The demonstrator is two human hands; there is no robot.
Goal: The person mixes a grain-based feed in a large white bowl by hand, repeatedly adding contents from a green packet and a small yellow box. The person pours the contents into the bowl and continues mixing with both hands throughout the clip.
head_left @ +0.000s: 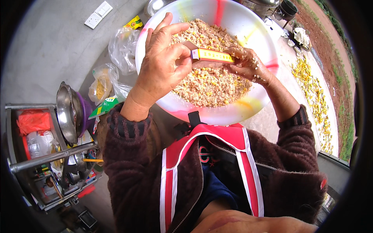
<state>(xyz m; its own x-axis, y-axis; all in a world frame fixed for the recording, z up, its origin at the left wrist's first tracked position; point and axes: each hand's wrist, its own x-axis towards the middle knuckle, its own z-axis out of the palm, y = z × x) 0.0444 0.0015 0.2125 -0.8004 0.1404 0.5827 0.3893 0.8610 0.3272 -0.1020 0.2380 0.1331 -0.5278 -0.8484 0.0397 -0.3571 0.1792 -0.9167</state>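
Note:
A small, narrow cardboard box (215, 56) with a red and yellow side that bears writing is held above a large basin (258, 32). My right hand (249, 64) grips the box's right end, and crumbs of food cling to its fingers and wrist. At the opposite end, which looks opened, my left hand (166, 59) pinches the box between thumb and forefinger, its other fingers raised. Beneath both hands, the white basin with red and yellow streaks contains a crumbly, pinkish-brown mixture (212, 88) dotted with yellow bits. What the box contains is hidden.
Clear plastic bags (123, 51) and a green packet (105, 107) lie left of the basin. A metal rack (52, 158) with kitchen items stands at the lower left, metal bowls (66, 112) beside it. Yellow pieces (311, 102) are spread on the ground at the right.

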